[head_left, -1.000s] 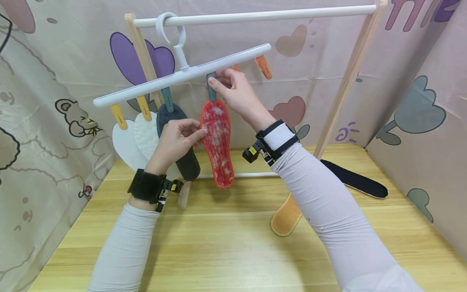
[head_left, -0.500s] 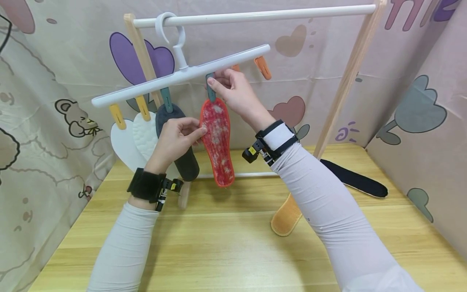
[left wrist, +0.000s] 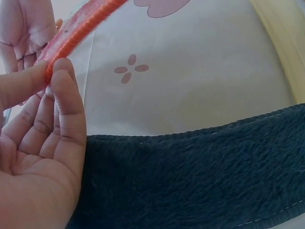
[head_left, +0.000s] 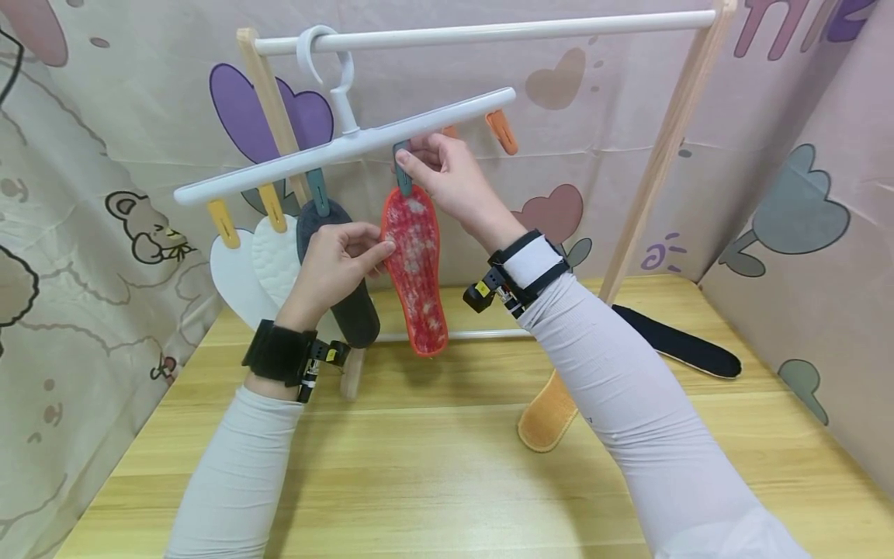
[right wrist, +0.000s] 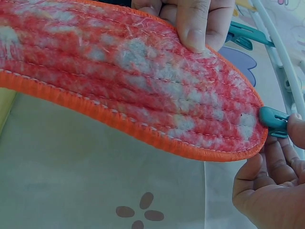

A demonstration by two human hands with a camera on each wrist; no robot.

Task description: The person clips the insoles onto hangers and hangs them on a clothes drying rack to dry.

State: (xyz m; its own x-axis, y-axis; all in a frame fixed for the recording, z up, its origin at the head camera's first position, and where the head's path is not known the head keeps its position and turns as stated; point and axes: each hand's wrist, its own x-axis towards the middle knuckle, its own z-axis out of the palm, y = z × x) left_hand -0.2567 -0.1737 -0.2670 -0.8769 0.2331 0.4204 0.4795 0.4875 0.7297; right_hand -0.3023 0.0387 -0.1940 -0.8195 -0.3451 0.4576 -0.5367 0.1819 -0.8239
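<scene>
A red and white insole [head_left: 415, 272] with an orange edge hangs upright below a white clip hanger [head_left: 279, 164]. My left hand [head_left: 341, 260] pinches the insole's left edge between thumb and fingers, as the left wrist view also shows. At its top end, a teal clip [right wrist: 274, 120] is on the insole's tip. My right hand [head_left: 454, 175] pinches that clip between thumb and fingers, just under the hanger bar. Behind my left hand a dark grey insole [head_left: 356, 314] hangs from another teal clip [head_left: 317, 192]. The hanger tilts, its left end lower.
Two white insoles [head_left: 233, 268] hang from yellow clips [head_left: 223, 223] on the left. Orange clips [head_left: 501, 132] are at the right end. The hanger hooks over a rack's white rail [head_left: 489, 32]. An orange insole [head_left: 548, 415] and a black insole [head_left: 680, 341] lie on the wooden table [head_left: 419, 481].
The hanger's left end has shifted slightly left and its right end has dropped a little. Both hands keep their grips, with barely any movement.
</scene>
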